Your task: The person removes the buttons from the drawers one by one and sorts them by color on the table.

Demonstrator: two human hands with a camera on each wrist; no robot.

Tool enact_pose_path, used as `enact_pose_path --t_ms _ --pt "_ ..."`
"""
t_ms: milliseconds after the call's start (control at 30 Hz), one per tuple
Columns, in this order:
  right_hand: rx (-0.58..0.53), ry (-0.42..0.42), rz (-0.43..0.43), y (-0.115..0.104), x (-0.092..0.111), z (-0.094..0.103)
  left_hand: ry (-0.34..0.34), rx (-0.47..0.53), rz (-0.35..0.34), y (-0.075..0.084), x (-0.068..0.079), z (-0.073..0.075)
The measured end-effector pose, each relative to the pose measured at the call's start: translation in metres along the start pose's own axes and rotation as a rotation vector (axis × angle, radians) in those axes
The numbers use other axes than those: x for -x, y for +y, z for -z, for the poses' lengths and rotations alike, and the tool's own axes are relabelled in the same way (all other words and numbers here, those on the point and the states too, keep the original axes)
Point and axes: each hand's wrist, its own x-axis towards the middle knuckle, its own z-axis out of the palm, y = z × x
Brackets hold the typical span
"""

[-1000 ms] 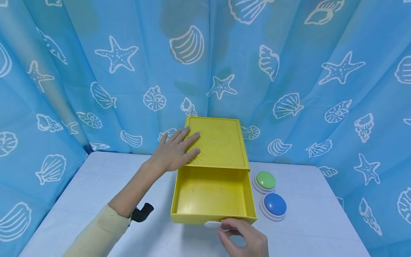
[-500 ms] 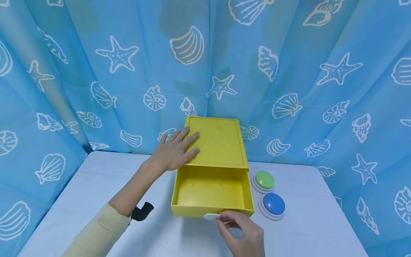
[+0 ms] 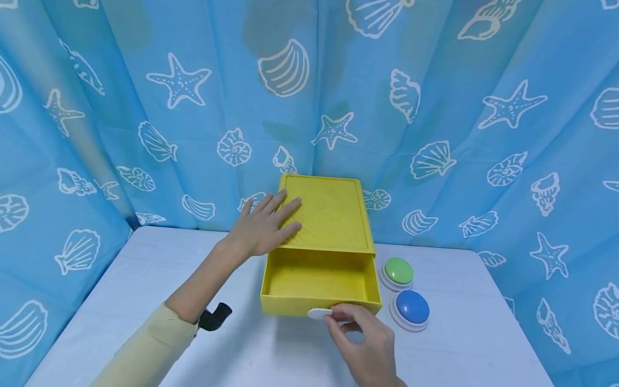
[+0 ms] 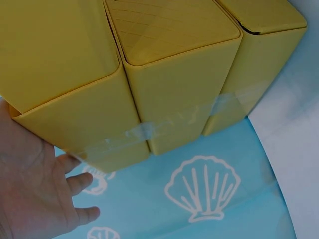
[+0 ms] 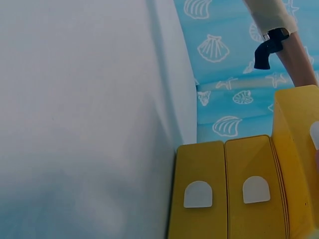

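Observation:
A yellow drawer cabinet (image 3: pixel 333 209) stands at the back of the table, its top drawer (image 3: pixel 290 307) pulled partway out. Nothing shows inside that drawer. My right hand (image 3: pixel 367 344) pinches the drawer's white handle (image 3: pixel 319 313) between thumb and index finger, at the handle's right end. Spread across the left part of the cabinet's top is my left hand (image 3: pixel 258 228), its fingers straight. In the left wrist view the left palm (image 4: pixel 30 184) lies against the cabinet's edge. Two lower drawers (image 5: pixel 199 167), each with a white handle, are closed in the right wrist view.
Right of the cabinet sit a green button (image 3: pixel 398 270) and a blue button (image 3: pixel 412 307), both on white bases. A white cloth covers the table (image 3: pixel 464 333). Blue curtain (image 3: pixel 338 80) with shell prints hangs behind and at both sides. A black strap (image 3: pixel 215 317) is at my left wrist.
The top drawer has slid inward by a small amount, with my right hand moving along on its handle. My left hand has stayed in place on the cabinet.

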Motion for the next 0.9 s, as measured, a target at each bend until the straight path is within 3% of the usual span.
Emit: enact_pose_path --t_ms 600,900 --pt "-0.064 0.021 0.075 0.021 -0.026 -0.012 0.005 -0.030 0.014 0.000 0.000 0.000" --pt "-0.052 0.006 0.010 0.030 -0.043 -0.019 0.003 -0.055 0.012 0.001 0.000 0.000"
